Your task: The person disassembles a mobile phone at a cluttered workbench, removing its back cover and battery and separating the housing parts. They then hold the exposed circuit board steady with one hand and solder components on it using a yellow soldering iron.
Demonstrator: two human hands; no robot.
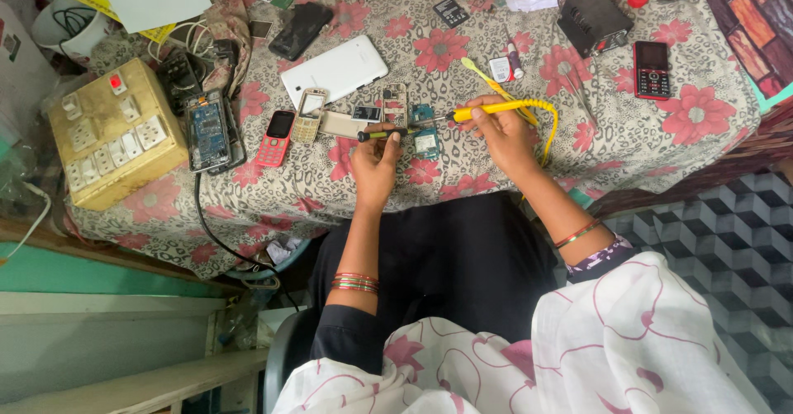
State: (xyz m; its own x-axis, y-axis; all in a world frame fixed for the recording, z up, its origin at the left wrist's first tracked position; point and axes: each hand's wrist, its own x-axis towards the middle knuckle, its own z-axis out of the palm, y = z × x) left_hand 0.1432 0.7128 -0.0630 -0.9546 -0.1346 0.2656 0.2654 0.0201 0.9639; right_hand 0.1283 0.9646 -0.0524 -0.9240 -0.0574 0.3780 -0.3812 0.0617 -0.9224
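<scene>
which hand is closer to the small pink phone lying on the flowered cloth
Left. The left hand, holding a dark screwdriver, sits just right of the small pink keypad phone. The right hand, gripping the yellow-handled soldering iron, is farther right, beyond the left hand.

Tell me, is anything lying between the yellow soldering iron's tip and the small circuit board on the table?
Nothing visible does. The right hand holds the yellow soldering iron, tip pointing at the small circuit board. The left hand holds a dark tool just below that line.
</scene>
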